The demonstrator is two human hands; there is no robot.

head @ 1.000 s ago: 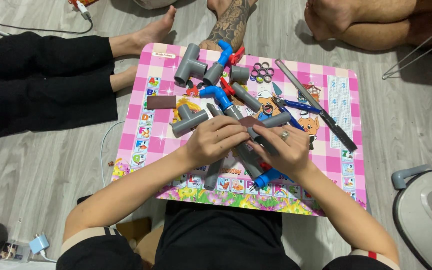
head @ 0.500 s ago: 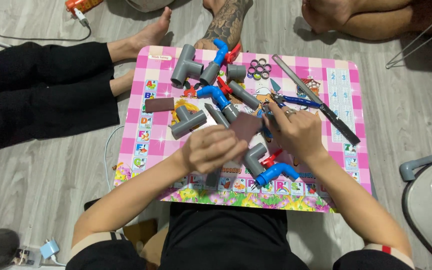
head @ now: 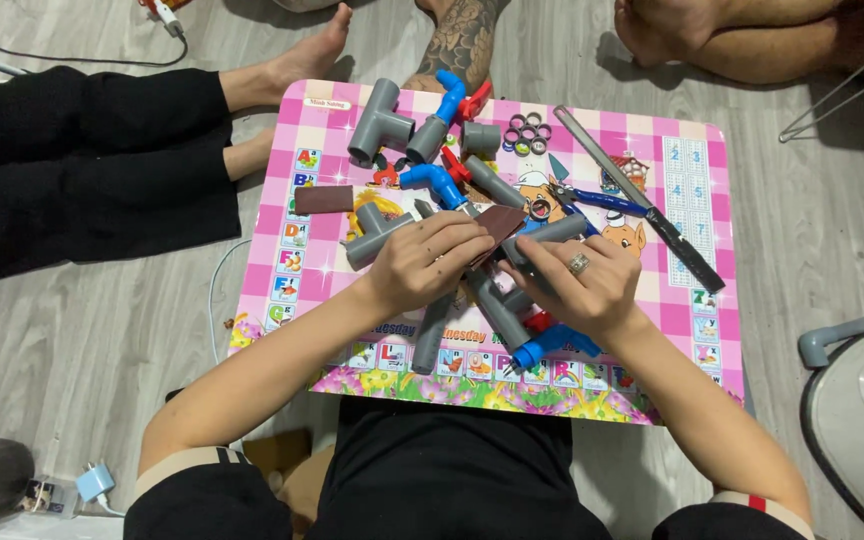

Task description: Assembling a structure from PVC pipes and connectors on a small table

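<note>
The left hand [head: 430, 262] curls loosely, fingertips pinching a brown sandpaper sheet [head: 497, 226] over the middle of the pink table [head: 697, 340]. Just beside it, the right hand [head: 582, 285], ring on one finger, is closed around a grey pipe [head: 550, 234]. Half a second ago the hands were further apart, the sheet raised between them. Both forearms angle inward from the table's near edge

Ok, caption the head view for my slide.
Left hand rubs brown sandpaper on grey pipe gripped by right hand.
</note>
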